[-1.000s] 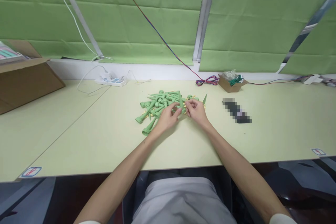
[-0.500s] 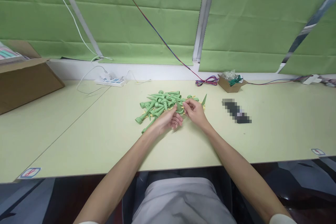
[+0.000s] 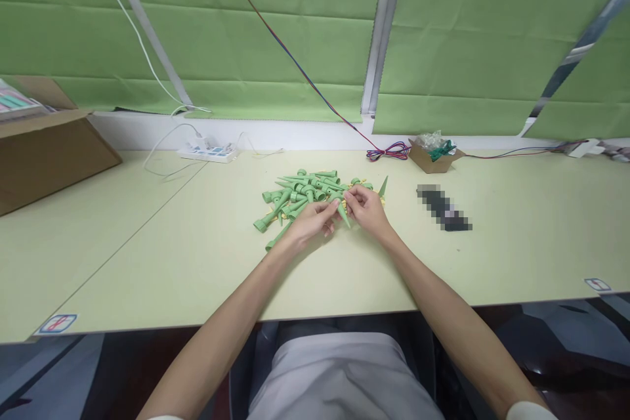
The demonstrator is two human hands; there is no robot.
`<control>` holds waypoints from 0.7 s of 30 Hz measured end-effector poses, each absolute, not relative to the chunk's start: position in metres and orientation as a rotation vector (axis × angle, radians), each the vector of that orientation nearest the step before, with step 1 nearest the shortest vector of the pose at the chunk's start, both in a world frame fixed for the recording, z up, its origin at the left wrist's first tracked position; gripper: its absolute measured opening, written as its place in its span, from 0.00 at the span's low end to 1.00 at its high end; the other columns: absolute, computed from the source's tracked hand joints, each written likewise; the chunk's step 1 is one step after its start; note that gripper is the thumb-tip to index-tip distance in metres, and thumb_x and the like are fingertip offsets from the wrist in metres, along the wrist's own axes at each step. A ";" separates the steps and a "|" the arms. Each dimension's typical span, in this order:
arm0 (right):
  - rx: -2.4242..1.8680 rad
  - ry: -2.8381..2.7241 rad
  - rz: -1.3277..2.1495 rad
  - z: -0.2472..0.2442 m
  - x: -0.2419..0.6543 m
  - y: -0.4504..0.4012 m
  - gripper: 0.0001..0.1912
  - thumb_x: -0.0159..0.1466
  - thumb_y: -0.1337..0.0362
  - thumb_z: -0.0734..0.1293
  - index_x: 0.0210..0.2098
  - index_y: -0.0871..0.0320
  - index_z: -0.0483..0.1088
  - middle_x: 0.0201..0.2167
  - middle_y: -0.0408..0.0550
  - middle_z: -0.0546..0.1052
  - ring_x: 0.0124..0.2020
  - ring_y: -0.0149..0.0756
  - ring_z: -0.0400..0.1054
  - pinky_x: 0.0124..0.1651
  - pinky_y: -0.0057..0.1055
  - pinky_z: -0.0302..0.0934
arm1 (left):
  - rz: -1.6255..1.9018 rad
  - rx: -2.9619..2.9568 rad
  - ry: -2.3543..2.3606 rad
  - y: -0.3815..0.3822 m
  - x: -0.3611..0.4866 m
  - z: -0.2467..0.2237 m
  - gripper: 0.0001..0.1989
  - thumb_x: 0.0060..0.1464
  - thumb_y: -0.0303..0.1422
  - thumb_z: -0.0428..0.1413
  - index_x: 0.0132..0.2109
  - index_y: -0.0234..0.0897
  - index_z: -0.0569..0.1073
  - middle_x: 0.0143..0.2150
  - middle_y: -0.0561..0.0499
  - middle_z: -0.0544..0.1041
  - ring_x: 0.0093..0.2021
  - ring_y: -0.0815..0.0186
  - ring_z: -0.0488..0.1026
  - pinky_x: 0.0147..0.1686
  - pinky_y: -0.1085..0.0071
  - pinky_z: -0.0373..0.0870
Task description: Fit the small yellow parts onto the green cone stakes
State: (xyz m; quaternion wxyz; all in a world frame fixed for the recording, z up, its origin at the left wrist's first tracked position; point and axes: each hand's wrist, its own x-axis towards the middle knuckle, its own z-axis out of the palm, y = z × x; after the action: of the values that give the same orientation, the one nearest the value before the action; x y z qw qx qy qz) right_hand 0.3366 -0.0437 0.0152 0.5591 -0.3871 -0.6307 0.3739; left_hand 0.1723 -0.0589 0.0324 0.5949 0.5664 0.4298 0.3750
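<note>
My left hand [image 3: 315, 220] is closed, thumb and fingers pinching a green plastic watering spike [image 3: 343, 215] whose pointed end slants down toward me. Its wider end is partly covered by my fingers. Right beside it my right hand [image 3: 367, 209] is closed in a pinch near that wider end; whatever sits between these fingertips is too small to make out. Just beyond my hands lies a heap of similar green spikes [image 3: 295, 195] with ring-shaped heads. Small yellow pieces [image 3: 363, 182] show among and behind them, partly hidden by my right hand.
A blurred dark object [image 3: 443, 208] lies to the right. Behind are a small cardboard box [image 3: 433, 161], a coiled red-and-blue cable [image 3: 388, 152] and a white power strip [image 3: 209, 152]. A large cardboard box [image 3: 54, 157] stands at the left. The table's front edge [image 3: 344, 316] runs close to me.
The spike in my left hand has turned from pointing up and away to pointing down toward me. My left fingers have closed in; my right hand has stayed almost in place.
</note>
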 end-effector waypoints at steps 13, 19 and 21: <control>-0.868 -1.406 1.014 0.013 0.338 -0.040 0.26 0.58 0.40 0.70 0.24 0.55 0.63 0.14 0.38 0.65 0.13 0.26 0.54 0.17 0.27 0.48 | 1.181 1.909 1.238 -0.061 0.176 0.031 0.10 0.53 0.38 0.60 0.38 0.36 0.75 0.33 0.50 0.75 0.28 0.67 0.65 0.31 0.69 0.62; -0.819 -1.344 1.014 0.014 0.333 -0.040 0.25 0.58 0.40 0.71 0.25 0.55 0.64 0.15 0.37 0.65 0.13 0.26 0.55 0.17 0.27 0.49 | 1.237 1.790 1.242 -0.059 0.177 0.028 0.16 0.52 0.37 0.62 0.47 0.37 0.72 0.34 0.52 0.75 0.27 0.70 0.66 0.29 0.71 0.63; -0.810 -1.332 0.999 0.014 0.333 -0.039 0.25 0.58 0.40 0.70 0.26 0.55 0.64 0.15 0.38 0.66 0.14 0.27 0.57 0.17 0.27 0.51 | 1.219 1.717 1.208 -0.058 0.176 0.027 0.14 0.52 0.39 0.63 0.42 0.37 0.71 0.31 0.53 0.73 0.25 0.71 0.65 0.27 0.72 0.61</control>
State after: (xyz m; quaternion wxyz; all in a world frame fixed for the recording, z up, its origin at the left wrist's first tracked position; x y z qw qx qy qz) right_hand 0.3333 -0.0395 0.0139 0.6012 -0.3497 -0.5749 0.4310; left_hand 0.1761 -0.0585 0.0273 0.3493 0.6628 0.4661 0.4705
